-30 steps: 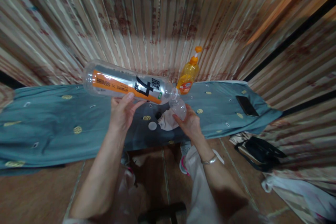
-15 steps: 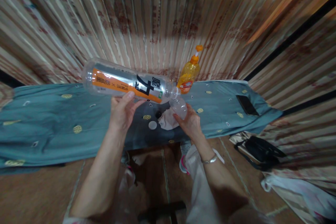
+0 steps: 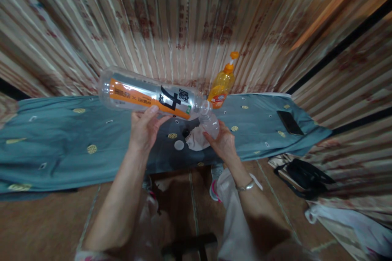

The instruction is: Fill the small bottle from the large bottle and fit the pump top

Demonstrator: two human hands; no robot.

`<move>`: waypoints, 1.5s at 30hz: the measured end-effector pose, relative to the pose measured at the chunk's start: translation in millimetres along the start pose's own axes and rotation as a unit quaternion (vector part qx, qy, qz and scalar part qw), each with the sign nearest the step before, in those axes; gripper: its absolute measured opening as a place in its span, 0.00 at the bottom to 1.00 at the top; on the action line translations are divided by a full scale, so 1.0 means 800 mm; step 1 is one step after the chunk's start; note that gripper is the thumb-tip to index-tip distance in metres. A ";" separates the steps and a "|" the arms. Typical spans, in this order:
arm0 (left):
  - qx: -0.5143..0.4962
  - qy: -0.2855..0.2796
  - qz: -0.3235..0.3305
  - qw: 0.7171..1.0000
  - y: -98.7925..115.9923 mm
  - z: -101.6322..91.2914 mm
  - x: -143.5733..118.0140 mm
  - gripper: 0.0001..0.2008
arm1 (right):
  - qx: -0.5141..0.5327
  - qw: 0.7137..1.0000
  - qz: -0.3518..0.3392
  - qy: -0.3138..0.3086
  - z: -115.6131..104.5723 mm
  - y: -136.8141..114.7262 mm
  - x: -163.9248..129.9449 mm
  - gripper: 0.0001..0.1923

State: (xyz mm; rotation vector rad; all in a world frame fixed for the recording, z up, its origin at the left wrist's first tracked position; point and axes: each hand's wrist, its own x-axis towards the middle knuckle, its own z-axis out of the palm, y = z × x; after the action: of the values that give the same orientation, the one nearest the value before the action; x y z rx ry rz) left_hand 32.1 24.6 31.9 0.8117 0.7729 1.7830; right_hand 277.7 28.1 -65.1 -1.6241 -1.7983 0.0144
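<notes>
Very little has shifted over the last second: the big clear bottle has crept a touch toward three o'clock and its mouth now sits right against the mouth of the small bottle, so the pouring position looks held rather than finished. The left hand cradles the big bottle from beneath, fingers curled partway up its orange label, keeping it nearly flat above the counter. The right hand has its fingers wrapped close around the small bottle, tilted up. A white cap lies at six o'clock from the mouths, beside a crumpled cloth.
</notes>
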 end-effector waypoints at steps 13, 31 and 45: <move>-0.002 -0.007 0.003 1.000 0.000 -0.002 0.000 0.19 | -0.008 1.000 -0.003 -0.001 0.000 0.000 0.000 0.32; 0.010 -0.019 0.009 1.000 0.001 -0.004 -0.002 0.18 | -0.005 1.000 -0.014 0.002 0.000 0.001 -0.001 0.32; 0.003 -0.029 0.015 0.999 -0.003 -0.009 0.001 0.18 | -0.004 1.000 -0.011 0.002 0.001 0.002 -0.002 0.33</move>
State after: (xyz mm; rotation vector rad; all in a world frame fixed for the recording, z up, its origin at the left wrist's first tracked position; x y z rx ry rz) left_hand 26.9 24.8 26.2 0.8801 0.7313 1.7765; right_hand 278.9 27.7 -67.4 -1.6089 -1.8147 -0.0051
